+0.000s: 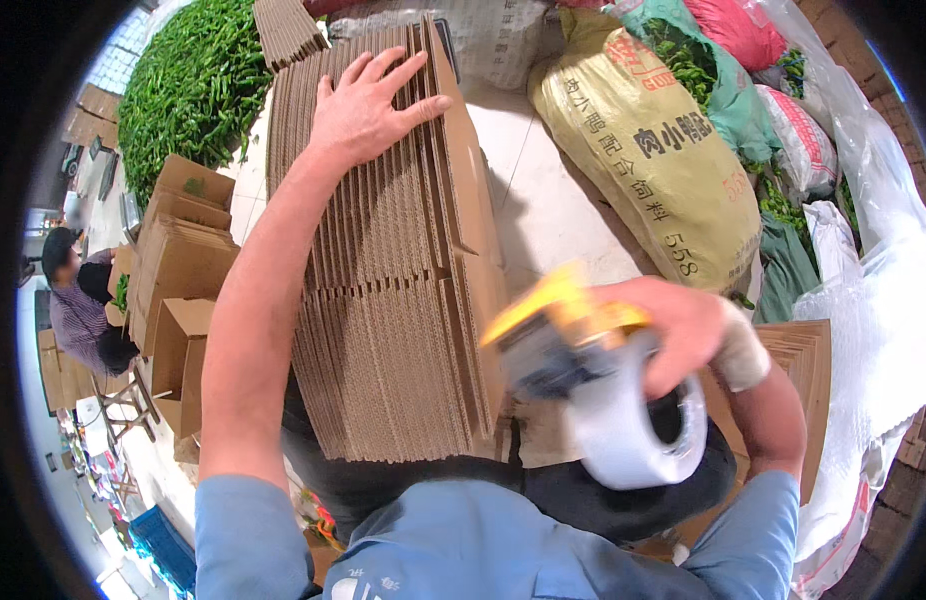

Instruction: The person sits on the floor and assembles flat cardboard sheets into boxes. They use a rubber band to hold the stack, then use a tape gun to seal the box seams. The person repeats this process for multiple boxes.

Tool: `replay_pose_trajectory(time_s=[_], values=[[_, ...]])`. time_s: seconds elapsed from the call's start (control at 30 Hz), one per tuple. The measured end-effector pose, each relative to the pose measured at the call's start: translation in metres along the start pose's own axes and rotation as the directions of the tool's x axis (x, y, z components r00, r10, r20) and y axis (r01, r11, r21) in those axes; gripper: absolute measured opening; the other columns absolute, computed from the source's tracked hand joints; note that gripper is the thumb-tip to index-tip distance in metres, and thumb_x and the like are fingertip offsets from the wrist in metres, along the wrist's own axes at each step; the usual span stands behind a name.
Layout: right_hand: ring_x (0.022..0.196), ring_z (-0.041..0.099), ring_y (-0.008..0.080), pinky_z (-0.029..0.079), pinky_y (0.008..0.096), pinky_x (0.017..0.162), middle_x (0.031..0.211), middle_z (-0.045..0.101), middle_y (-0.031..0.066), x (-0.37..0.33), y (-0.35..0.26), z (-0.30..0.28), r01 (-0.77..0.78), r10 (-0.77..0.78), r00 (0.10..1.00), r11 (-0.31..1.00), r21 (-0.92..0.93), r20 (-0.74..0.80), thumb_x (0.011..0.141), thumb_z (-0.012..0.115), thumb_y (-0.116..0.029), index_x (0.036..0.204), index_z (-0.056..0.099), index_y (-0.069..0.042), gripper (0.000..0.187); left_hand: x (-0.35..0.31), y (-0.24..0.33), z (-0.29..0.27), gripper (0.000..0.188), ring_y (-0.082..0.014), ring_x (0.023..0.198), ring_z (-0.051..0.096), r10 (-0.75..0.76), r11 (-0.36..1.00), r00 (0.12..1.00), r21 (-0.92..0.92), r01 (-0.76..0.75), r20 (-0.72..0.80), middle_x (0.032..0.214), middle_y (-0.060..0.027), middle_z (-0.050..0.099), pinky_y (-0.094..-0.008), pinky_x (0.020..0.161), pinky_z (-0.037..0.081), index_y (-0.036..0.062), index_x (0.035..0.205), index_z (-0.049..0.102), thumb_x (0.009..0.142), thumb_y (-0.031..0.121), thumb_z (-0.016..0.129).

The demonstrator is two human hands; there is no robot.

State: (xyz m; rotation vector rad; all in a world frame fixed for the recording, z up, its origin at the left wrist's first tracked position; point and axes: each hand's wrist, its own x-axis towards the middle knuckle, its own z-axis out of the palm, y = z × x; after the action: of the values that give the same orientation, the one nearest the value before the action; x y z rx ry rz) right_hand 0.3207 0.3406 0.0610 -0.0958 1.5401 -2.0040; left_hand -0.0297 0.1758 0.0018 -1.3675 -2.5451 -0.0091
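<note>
Nearest, dark trousers (628, 510) show either side of the near end of the carton row (368, 310); the legs probably help keep it from splaying. The flat cartons are packed face to face, corrugated edges up, perhaps so each can be reached singly. Right hand (673, 320) is beside the row's right face, fingers curled round the tape gun (555, 335), gun blurred; exact finger wrap cannot be told. Its tape roll (608, 440) hangs toward the body, the yellow end pointing at the cartons, which seems to leave the working edge clear. A pale wrap (745, 347) circles that wrist. Left hand (368, 110) lies on the row's far part, fingers spread wide, thumb out toward the right edge, gripping nothing visible; likely steadying the cartons. Beyond, to the right, a yellow sack (648, 150) lies on the floor; far left, green peppers (188, 95) are heaped loose, and a seated person (81, 320) is near more boxes (183, 270).
</note>
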Motion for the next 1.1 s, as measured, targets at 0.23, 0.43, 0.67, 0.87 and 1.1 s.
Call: replay_pose_trajectory(time_s=[0.23, 0.43, 0.67, 0.87, 1.1], values=[[0.104, 0.062, 0.0155, 0.052, 0.0299, 0.094, 0.125, 0.065, 0.0093, 0.050, -0.007, -0.006, -0.171, 0.179, 0.984, 0.967, -0.186, 0.024, 0.063, 0.075, -0.008, 0.167, 0.018, -0.012, 0.119, 0.005, 0.007, -0.003, 0.087, -0.0311, 0.155, 0.026, 0.003, 1.000, 0.999, -0.017, -0.003, 0.038, 0.168, -0.0005, 0.030, -0.0682, 0.122, 0.018, 0.0385, 0.161, 0.031, 0.090, 0.088, 0.036], [0.106, 0.063, 0.0150, 0.050, 0.0283, 0.097, 0.128, 0.064, 0.0070, -0.046, -0.005, -0.026, -0.272, 0.184, 0.944, 0.903, -0.332, -0.275, 0.062, 0.078, -0.007, 0.164, 0.027, -0.009, 0.114, -0.002, -0.008, 0.008, 0.065, -0.0288, 0.156, 0.026, 0.014, 1.000, 1.000, 0.005, -0.014, 0.025, 0.168, 0.0018, 0.031, -0.0648, 0.123, 0.018, 0.0317, 0.161, 0.034, 0.103, 0.061, 0.037], [0.079, 0.063, 0.0109, 0.054, 0.0291, 0.071, 0.093, 0.069, 0.0015, -0.058, 0.002, -0.020, -0.239, 0.033, 0.703, 0.952, -0.192, -0.710, 0.071, 0.077, -0.010, 0.135, 0.060, -0.003, 0.066, -0.001, -0.034, 0.027, 0.060, -0.0309, 0.154, 0.027, 0.095, 0.994, 0.994, 0.064, -0.091, -0.058, 0.169, 0.0014, 0.030, -0.0673, 0.119, 0.023, 0.0332, 0.161, 0.035, 0.103, 0.048, 0.045], [0.072, 0.063, 0.0116, 0.054, 0.0303, 0.065, 0.087, 0.069, 0.0050, 0.074, 0.092, -0.075, -0.102, -0.127, 0.617, 0.966, -0.239, -0.776, 0.073, 0.078, -0.015, 0.134, 0.062, -0.006, 0.064, 0.004, -0.027, 0.025, 0.061, -0.0302, 0.155, 0.026, 0.083, 0.996, 0.996, 0.047, -0.081, -0.041, 0.168, 0.0039, 0.031, -0.0639, 0.121, 0.020, 0.0336, 0.161, 0.034, 0.102, 0.047, 0.043], [0.077, 0.067, 0.0205, 0.056, 0.0357, 0.073, 0.087, 0.071, 0.0102, 0.151, 0.113, -0.141, -0.235, -0.170, 0.633, 0.887, -0.397, -0.755, 0.071, 0.075, -0.014, 0.123, 0.064, -0.006, 0.054, 0.002, -0.019, 0.012, 0.061, -0.0287, 0.154, 0.028, 0.073, 0.997, 0.997, -0.006, -0.073, -0.022, 0.167, 0.0029, 0.034, -0.0540, 0.124, 0.021, 0.0289, 0.161, 0.037, 0.102, 0.044, 0.044]])
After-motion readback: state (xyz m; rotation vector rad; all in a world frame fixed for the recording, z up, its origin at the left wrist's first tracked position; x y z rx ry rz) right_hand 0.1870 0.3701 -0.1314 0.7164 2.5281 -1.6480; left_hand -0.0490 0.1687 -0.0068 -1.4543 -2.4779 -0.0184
